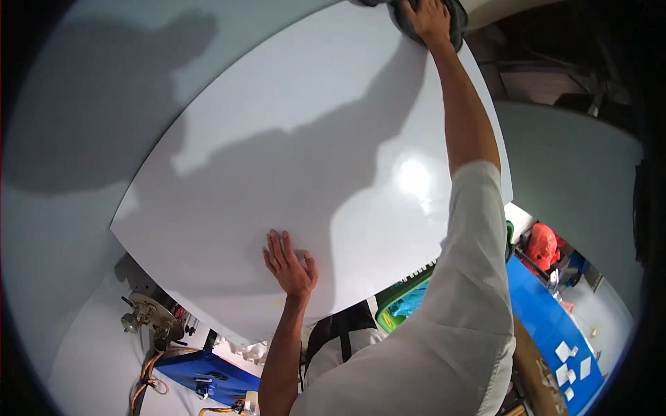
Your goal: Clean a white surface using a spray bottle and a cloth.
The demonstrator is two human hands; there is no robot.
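Note:
A large glossy white board fills the middle of the view, seemingly a bare tabletop or panel, with a broad shadow across it. Flat on its near part lies my left hand, palm down with the fingers somewhat spread, holding nothing. My right arm reaches far forward along the board's right side. At the top rim my right hand rests on a dark, rounded, soft-looking thing at the board's far right corner. The picture's edge cuts off the fingertips, so the grip is unclear.
A green basket with blue plastic in it sits under the near edge. To the right is a blue surface with small white pieces and a red plastic bag. Lower left are a metal machine part and orange cables.

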